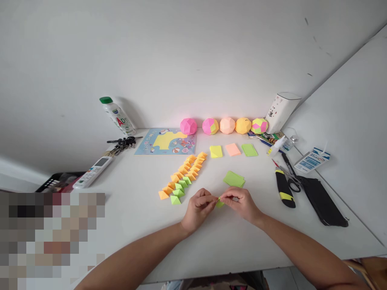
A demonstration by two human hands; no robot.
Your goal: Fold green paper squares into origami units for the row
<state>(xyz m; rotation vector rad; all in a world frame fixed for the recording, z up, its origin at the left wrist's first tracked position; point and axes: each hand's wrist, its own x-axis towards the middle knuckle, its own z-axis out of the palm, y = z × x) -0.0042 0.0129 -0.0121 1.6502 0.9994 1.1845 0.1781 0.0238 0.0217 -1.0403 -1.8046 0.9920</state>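
My left hand (199, 209) and my right hand (242, 203) meet near the table's middle, each pinching a small green paper piece (220, 202) between thumb and fingers. Most of that piece is hidden by the fingertips. Just beyond my right hand lie loose green paper sheets (234, 179), slightly fanned. To the left of my left hand stand two slanting rows of folded paper units, orange ones (183, 169) and several green ones (179, 192). Farther back are a yellow paper stack (216, 151), a peach one (232, 149) and a green one (249, 150).
Several faceted paper balls (227, 125) line the wall. A blue printed card (143, 147), white bottle (117, 116), keys (125, 143) and remote control (93, 172) lie left. At right are a utility knife (284, 188), scissors (294, 185), glue bottle (276, 147) and black pouch (323, 201).
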